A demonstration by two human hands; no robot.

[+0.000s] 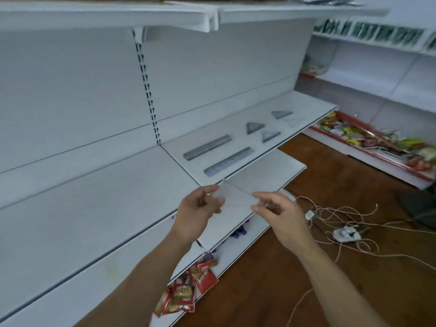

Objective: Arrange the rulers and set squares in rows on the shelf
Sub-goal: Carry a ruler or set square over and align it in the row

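Observation:
Between my two hands is a clear, nearly see-through plastic ruler or set square [238, 193], blurred and hard to make out. My left hand [200, 206] pinches its left end and my right hand [273, 210] pinches its right end, in front of the shelf edge. On the white shelf [184, 161] lie two long grey rulers [207, 147] [228, 161], one behind the other. Further right lie several triangular set squares [254, 126] [269, 135] [282, 114], one of them faint and clear [292, 121].
A lower white shelf [278, 164] juts out below. Red snack packets [188, 289] sit on the bottom shelf. Tangled cables and a white adapter [345, 233] lie on the brown floor. A red-edged shelf of packets [377, 142] runs along the right.

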